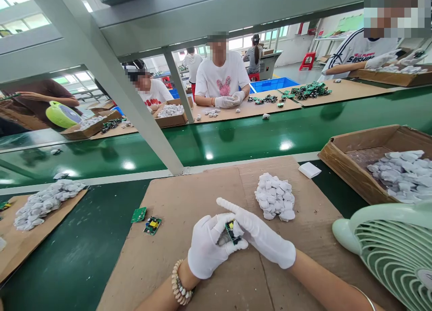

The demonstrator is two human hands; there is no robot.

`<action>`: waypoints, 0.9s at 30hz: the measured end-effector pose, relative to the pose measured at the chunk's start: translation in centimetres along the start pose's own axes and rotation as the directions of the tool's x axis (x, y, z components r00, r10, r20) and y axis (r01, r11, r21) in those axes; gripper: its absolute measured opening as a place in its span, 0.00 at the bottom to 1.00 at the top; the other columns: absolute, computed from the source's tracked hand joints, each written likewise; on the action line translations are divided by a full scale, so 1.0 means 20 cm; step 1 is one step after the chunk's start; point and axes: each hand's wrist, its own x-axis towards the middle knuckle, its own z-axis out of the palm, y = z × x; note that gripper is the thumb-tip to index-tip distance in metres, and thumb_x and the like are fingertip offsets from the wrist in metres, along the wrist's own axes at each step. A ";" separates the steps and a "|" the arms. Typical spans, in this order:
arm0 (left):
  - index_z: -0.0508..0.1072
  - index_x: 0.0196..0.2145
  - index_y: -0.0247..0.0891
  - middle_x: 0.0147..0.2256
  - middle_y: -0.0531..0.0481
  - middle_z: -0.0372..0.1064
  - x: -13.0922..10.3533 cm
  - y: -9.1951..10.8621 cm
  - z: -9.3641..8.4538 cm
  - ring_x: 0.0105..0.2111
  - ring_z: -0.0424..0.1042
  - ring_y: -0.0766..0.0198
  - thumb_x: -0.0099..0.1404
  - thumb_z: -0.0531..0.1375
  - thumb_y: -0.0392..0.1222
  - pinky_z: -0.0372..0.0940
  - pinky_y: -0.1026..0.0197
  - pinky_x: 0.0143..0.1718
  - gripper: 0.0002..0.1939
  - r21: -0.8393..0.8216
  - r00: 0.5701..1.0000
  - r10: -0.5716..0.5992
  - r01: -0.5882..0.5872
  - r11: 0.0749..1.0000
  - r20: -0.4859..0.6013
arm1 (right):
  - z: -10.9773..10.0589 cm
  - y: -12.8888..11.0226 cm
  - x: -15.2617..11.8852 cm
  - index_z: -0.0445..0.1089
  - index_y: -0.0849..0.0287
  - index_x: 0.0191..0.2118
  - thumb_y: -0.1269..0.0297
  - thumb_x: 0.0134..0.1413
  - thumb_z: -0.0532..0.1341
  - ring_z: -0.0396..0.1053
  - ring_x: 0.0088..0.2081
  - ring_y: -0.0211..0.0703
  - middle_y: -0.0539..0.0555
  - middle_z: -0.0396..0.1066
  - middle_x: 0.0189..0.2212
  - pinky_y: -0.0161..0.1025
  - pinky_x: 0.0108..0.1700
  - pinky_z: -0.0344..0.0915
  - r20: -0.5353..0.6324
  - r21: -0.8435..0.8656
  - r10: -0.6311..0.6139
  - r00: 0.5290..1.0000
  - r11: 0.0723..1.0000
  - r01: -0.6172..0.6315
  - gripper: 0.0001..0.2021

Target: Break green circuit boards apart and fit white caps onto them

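Observation:
My left hand (209,244), in a white glove, is closed around a small circuit board (232,232) with a yellow part and a white lump on it. From the right, my right hand (258,232), also gloved, touches the board's upper side; its index finger points out to the upper left, and its other fingers are partly hidden. Both hands are over a brown cardboard sheet (189,198). Beyond them is a pile of white lumps (275,197). Two more boards, a green one (138,215) and one with a yellow part (153,225), lie at the sheet's left edge.
A green fan (398,252) stands at the lower right, below a cardboard box (351,167) of white pieces. A folded white piece (309,170) lies near the box. Across the green belt (236,142) sit several people. A slanted metal post (135,99) rises at the left.

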 end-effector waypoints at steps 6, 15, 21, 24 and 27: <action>0.67 0.43 0.39 0.32 0.48 0.75 0.00 0.01 -0.01 0.26 0.71 0.66 0.58 0.56 0.59 0.59 0.64 0.27 0.23 -0.042 1.000 0.014 -0.015 0.999 -0.007 | -0.01 -0.03 0.00 0.55 0.55 0.60 0.55 0.50 0.60 0.55 0.26 0.34 0.46 0.61 0.23 0.35 0.33 0.56 0.019 0.026 0.116 0.993 0.993 -0.117 0.31; 0.70 0.41 0.41 0.36 0.49 0.76 0.04 0.00 -0.02 0.37 0.68 0.57 0.54 0.60 0.60 0.58 0.56 0.39 0.23 0.119 0.985 0.151 -0.140 0.983 -0.089 | 0.03 -0.02 -0.01 0.43 0.47 0.63 0.37 0.53 0.44 0.64 0.34 0.38 0.49 0.67 0.31 0.37 0.41 0.60 0.025 0.296 0.166 0.986 0.941 -0.166 0.35; 0.68 0.44 0.41 0.39 0.48 0.74 0.05 -0.03 -0.02 0.46 0.64 0.57 0.57 0.54 0.63 0.57 0.54 0.46 0.26 0.029 0.968 0.249 -0.248 0.968 -0.029 | 0.05 -0.03 -0.02 0.41 0.45 0.64 0.34 0.51 0.41 0.60 0.53 0.44 0.51 0.59 0.56 0.45 0.55 0.54 0.121 0.445 0.161 0.980 0.874 -0.198 0.37; 0.67 0.46 0.43 0.44 0.45 0.70 0.04 -0.02 -0.02 0.51 0.61 0.55 0.57 0.52 0.65 0.56 0.52 0.50 0.28 -0.091 0.968 0.252 -0.250 0.964 0.002 | 0.05 -0.02 -0.01 0.44 0.48 0.63 0.33 0.49 0.42 0.59 0.56 0.45 0.52 0.59 0.56 0.46 0.58 0.49 0.169 0.463 0.144 0.975 0.862 -0.207 0.39; 0.68 0.47 0.47 0.49 0.45 0.65 0.02 0.01 -0.02 0.53 0.58 0.52 0.54 0.53 0.66 0.55 0.48 0.53 0.29 -0.228 0.960 0.272 -0.253 0.940 0.059 | 0.03 -0.01 0.00 0.45 0.46 0.63 0.34 0.49 0.44 0.56 0.58 0.44 0.52 0.58 0.58 0.46 0.61 0.43 0.177 0.483 0.101 0.979 0.858 -0.176 0.38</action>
